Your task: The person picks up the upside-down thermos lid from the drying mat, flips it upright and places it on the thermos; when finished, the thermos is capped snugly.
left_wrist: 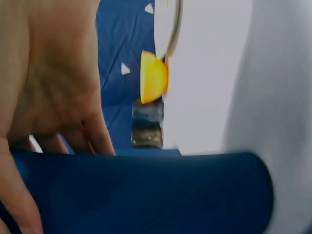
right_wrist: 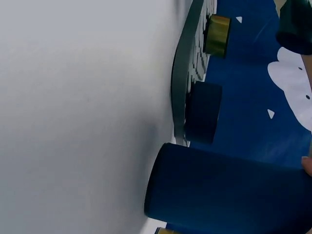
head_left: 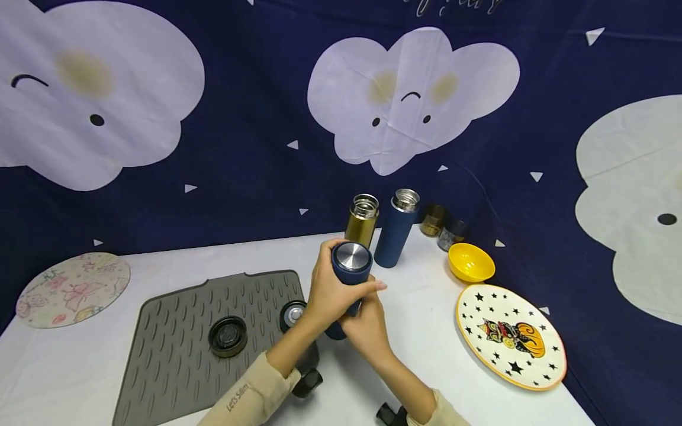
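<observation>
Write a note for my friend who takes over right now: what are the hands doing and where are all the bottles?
Left hand grips the capped dark blue bottle near its top; right hand holds its lower body, above the table.
Gold bottle and a second blue bottle stand uncapped behind.
Two lids lie on the grey mat: one in the middle, one at its right edge.
Done: the held bottle has its cap on.
Left: likely capping the two open bottles, going by the loose lids.
</observation>
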`<action>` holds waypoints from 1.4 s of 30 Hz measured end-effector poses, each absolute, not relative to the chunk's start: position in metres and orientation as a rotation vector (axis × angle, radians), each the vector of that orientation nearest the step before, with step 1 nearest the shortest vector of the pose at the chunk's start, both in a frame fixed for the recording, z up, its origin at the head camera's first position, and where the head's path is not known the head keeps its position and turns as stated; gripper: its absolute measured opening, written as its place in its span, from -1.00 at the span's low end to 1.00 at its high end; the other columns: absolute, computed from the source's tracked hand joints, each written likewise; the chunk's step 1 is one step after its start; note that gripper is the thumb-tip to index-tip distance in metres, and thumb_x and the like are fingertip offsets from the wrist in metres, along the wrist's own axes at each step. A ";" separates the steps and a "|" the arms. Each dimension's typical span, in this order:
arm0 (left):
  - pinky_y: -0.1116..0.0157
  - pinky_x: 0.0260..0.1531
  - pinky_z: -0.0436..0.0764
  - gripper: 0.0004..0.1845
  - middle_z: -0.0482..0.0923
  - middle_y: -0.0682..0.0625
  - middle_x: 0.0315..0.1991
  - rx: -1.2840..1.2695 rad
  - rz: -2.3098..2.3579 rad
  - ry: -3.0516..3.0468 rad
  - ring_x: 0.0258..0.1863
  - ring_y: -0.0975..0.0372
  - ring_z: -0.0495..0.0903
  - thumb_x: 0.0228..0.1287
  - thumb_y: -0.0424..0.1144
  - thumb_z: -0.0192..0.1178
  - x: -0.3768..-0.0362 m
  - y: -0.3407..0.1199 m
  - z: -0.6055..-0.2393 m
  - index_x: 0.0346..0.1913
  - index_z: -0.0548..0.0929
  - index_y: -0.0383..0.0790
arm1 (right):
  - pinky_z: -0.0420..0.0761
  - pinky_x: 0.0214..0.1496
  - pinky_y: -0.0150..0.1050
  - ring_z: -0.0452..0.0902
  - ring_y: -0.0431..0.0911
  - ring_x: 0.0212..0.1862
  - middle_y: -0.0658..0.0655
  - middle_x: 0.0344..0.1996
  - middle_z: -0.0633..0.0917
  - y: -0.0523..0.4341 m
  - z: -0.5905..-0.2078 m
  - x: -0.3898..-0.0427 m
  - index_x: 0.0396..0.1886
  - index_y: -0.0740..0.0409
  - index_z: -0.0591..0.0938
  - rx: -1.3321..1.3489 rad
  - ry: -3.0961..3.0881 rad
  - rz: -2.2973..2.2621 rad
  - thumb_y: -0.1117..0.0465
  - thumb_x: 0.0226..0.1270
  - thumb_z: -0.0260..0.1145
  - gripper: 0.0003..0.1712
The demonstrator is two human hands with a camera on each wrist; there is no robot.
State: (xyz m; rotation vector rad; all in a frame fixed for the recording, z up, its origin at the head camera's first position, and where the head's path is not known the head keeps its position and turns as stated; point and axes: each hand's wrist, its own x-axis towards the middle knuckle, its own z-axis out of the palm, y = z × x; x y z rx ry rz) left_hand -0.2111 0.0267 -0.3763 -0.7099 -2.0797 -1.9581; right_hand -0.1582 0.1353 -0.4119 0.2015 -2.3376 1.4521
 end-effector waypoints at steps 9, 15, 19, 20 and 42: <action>0.07 0.32 0.41 -0.18 0.56 -0.20 0.17 -1.559 -2.609 -1.993 0.20 0.02 0.54 -0.16 -0.34 0.46 -0.261 -0.007 -0.370 0.28 0.41 -0.40 | 0.46 0.24 0.18 0.51 0.09 0.24 0.18 0.20 0.57 0.133 -0.412 -0.159 0.34 0.06 0.32 0.202 -2.377 1.460 0.22 0.06 0.52 -0.15; 0.14 0.17 0.53 0.01 0.48 -0.16 0.25 -0.937 -2.237 -2.017 0.12 0.12 0.56 -0.17 -0.13 0.63 -0.223 0.015 -0.380 0.38 0.28 -0.18 | 0.52 0.18 0.17 0.56 0.11 0.17 0.19 0.09 0.63 0.132 -0.416 -0.159 0.24 0.15 0.40 0.190 -2.314 1.397 0.33 -0.02 0.51 -0.22; 0.20 -0.03 0.64 -0.23 0.65 -0.12 0.00 -0.675 -1.919 -2.058 -0.07 0.16 0.66 -0.13 -0.18 0.55 -0.207 0.031 -0.381 0.20 0.44 -0.24 | 0.63 -0.02 0.03 0.66 0.07 -0.06 0.18 -0.14 0.70 0.133 -0.421 -0.164 0.07 0.23 0.45 0.205 -2.284 1.314 0.34 -0.10 0.52 -0.33; 0.19 -0.04 0.64 -0.29 0.66 -0.13 -0.04 -0.740 -1.952 -2.047 -0.10 0.15 0.66 -0.13 -0.23 0.51 -0.210 0.029 -0.381 0.16 0.47 -0.28 | 0.65 -0.04 0.00 0.68 0.05 -0.08 0.17 -0.15 0.72 0.135 -0.421 -0.166 0.09 0.23 0.45 0.220 -2.286 1.312 0.32 -0.11 0.54 -0.30; 0.14 0.34 0.38 -0.23 0.61 0.06 0.12 -2.255 -2.621 -1.805 0.19 0.18 0.53 -0.19 -0.03 0.54 -0.294 0.003 -0.382 0.19 0.50 -0.10 | 0.54 0.21 -0.07 0.56 0.00 0.12 0.20 0.16 0.58 0.164 -0.406 -0.194 0.28 0.17 0.41 0.645 -2.518 1.879 0.35 -0.13 0.57 -0.12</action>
